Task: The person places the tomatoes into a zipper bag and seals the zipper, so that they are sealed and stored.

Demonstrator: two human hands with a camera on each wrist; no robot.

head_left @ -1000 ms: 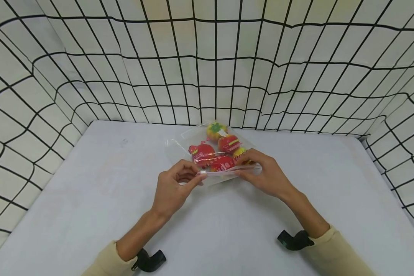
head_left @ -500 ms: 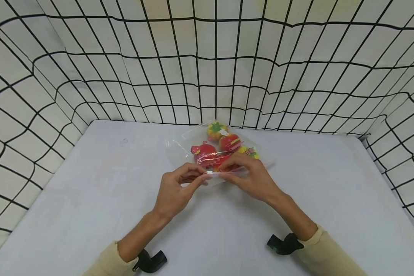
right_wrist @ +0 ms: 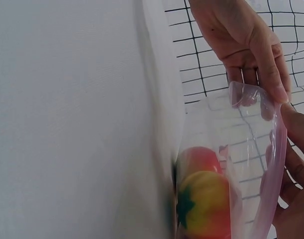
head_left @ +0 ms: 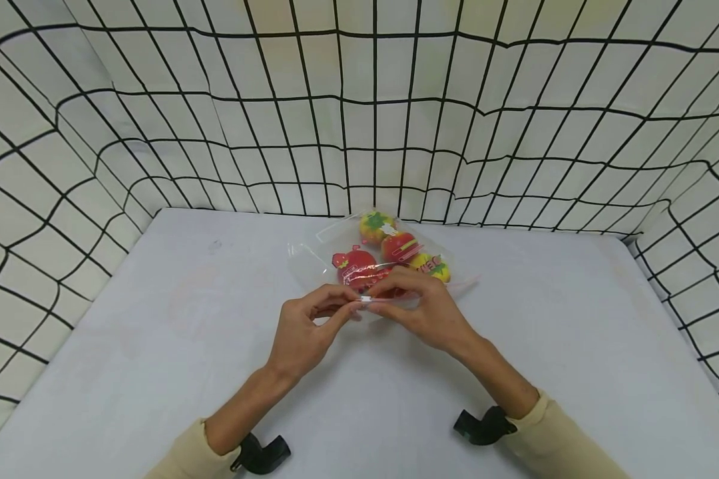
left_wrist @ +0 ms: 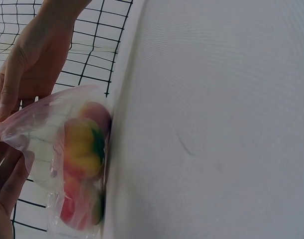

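Observation:
A clear zip bag (head_left: 317, 256) with red print lies at the far middle of the table, its zip edge raised toward me. Inside it are several red and yellow toy fruits (head_left: 375, 227), one with a green leaf top (left_wrist: 79, 149). A small white slider (head_left: 365, 299) sits on the zip edge. My left hand (head_left: 305, 326) pinches that edge right at the slider. Close beside it, my right hand (head_left: 425, 309) pinches the pinkish zip strip (right_wrist: 277, 164) between thumb and forefinger. The fingertips of both hands nearly meet, and the right hand covers part of the fruits.
The white table (head_left: 204, 319) spreads around the bag. Behind it and at both sides stands a black grid net (head_left: 371, 100) over pale sheeting. Black wrist camera mounts (head_left: 485, 426) stick out from both sleeves.
My right hand has slid left along the zip edge toward the left hand, uncovering a yellow fruit and the bag's right corner. The slider and left hand have shifted slightly right.

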